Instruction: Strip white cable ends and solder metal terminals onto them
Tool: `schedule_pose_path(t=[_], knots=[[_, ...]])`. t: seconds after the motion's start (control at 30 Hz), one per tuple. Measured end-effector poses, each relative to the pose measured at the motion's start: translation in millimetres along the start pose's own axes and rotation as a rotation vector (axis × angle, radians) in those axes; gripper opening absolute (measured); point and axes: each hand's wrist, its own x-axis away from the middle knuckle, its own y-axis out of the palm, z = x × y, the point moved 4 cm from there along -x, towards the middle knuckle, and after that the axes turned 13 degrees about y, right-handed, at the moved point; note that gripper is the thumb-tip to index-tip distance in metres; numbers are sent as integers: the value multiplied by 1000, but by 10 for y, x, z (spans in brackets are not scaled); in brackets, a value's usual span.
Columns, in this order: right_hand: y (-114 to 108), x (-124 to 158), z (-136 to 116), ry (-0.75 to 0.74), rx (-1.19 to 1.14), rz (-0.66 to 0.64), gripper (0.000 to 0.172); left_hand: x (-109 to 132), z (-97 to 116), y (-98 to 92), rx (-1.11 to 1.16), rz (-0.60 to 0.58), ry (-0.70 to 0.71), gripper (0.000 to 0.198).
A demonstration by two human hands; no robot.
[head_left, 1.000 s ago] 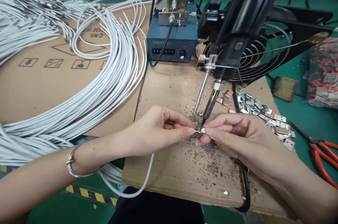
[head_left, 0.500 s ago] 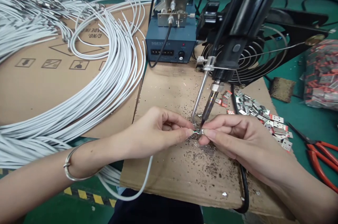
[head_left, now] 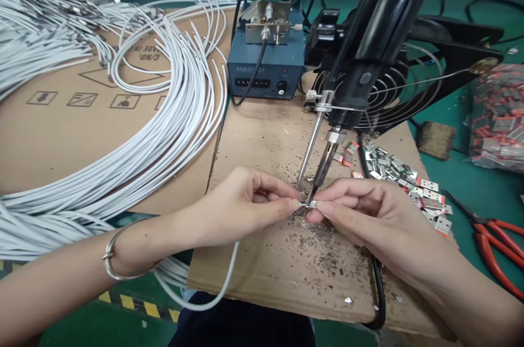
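Note:
My left hand (head_left: 249, 205) pinches the end of a white cable (head_left: 229, 276), which loops down from beneath the palm. Thumb and forefinger of my right hand (head_left: 360, 208) are closed on a small metal USB connector (head_left: 313, 204). Cable end and connector meet between my fingertips. Right above that spot is the tip of a soldering iron (head_left: 323, 167), with a thin metal feed tube (head_left: 309, 150) beside it. Fine wires at the joint are too small to make out.
A bundle of white cables (head_left: 164, 134) curves across the left. Behind stands a blue feeder box (head_left: 266, 71); a black fan (head_left: 393, 90) is behind the iron. Loose connectors (head_left: 393, 167), red-handled pliers (head_left: 491, 243) and a bag of connectors (head_left: 499, 118) lie right.
The iron's tip sits slightly further left and down at the joint. My hands have barely moved, and the whole view has shifted slightly.

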Motion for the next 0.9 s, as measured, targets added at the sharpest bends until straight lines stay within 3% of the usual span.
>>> schedule_pose_path(t=[0.4,0.9], knots=[[14,-8,-9,12,10,16,10,-9,-39,2,-33,14,16,7],[-10,2,12,-20,45,15,2,10,-7,1,-69,-14,11,11]])
